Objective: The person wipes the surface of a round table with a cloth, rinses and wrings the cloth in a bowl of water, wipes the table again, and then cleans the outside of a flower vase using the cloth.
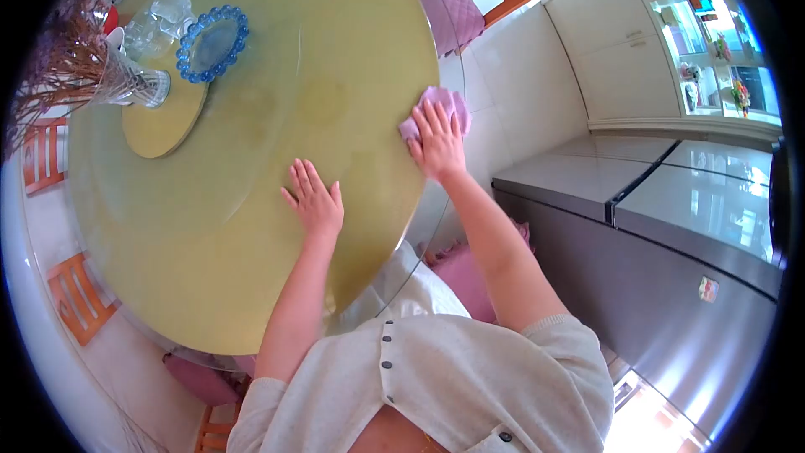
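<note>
A pink cloth lies bunched at the right edge of the round yellow-green table. My right hand presses flat on the cloth, fingers stretched over it. To the left, my left hand rests on the tabletop with its fingers spread and nothing in them. Farther off at the upper left, a blue beaded-rim dish and a clear glass vase with dried stems stand on a round raised turntable.
Wooden chairs stand around the table, one with a pink cover at the top and one at the lower left. A grey refrigerator is at the right, with white cabinets beyond it.
</note>
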`<state>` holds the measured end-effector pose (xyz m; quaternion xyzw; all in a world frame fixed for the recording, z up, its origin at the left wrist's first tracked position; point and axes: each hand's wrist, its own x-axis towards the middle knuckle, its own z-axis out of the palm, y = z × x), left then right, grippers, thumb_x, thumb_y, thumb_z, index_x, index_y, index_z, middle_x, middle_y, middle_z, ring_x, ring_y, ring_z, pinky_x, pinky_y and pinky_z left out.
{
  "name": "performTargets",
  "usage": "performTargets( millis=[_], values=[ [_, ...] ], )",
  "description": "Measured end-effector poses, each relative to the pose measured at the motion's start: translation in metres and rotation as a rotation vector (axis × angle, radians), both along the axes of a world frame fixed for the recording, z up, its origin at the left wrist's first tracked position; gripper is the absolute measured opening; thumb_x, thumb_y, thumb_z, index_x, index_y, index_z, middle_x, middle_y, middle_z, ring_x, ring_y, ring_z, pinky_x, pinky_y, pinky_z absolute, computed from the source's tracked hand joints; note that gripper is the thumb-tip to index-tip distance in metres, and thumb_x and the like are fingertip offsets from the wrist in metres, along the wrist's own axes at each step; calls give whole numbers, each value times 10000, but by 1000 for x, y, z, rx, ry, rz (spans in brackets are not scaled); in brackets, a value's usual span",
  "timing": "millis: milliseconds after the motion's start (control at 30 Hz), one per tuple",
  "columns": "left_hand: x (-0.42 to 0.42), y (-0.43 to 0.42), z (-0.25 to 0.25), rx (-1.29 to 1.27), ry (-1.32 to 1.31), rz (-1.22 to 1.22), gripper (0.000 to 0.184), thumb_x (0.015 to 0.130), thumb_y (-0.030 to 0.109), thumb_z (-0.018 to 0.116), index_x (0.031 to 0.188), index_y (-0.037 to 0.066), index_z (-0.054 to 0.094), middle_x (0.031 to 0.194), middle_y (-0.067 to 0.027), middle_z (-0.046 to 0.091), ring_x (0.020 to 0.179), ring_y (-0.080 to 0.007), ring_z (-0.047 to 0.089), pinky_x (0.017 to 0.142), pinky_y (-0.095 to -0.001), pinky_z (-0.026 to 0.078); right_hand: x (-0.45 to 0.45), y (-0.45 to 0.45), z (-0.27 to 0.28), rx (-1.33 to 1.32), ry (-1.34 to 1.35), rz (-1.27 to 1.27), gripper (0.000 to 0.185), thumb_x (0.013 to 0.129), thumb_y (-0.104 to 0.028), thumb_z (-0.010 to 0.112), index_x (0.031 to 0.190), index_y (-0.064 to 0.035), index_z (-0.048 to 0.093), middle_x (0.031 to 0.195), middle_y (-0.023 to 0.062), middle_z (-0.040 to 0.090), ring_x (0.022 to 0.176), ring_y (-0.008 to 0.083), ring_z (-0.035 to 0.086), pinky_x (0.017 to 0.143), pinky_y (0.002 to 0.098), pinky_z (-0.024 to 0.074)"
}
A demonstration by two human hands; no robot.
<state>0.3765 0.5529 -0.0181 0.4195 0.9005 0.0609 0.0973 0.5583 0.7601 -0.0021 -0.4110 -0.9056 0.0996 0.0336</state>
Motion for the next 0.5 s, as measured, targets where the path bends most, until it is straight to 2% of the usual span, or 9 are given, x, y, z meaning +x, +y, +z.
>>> performTargets(
  millis=[233,300,467,500],
  values=[
    [3,2,7,16,69,-15,790,913,388,512,1503,-21,183,1588,-165,159,1476,-304,130,1158,-581,45,-67,138,-14,124,44,-49,617,926,-411,454,1464,-125,362,1559,103,276,1454,279,206,1175,500,142],
    [3,2,9,-15,62,-8,775,928,387,486,1506,-21,169,1591,-165,141,1477,-305,117,1161,-572,40,-94,163,-16,141,45,-138,613,935,-412,425,1471,-123,354,1563,99,272,1459,274,196,1177,492,136],
    [4,2,13,-102,14,1,760,943,392,456,1507,-21,158,1593,-158,126,1478,-301,108,1166,-563,37,-150,156,-21,132,67,-144,631,937,-437,425,1477,-120,346,1566,76,277,1462,264,188,1170,514,149],
    [4,2,12,-87,29,-1,761,943,397,454,1507,-19,159,1594,-156,127,1478,-298,109,1166,-563,40,-157,145,-20,140,44,-67,637,937,-448,427,1476,-117,346,1566,74,276,1464,263,183,1168,518,153]
  ],
)
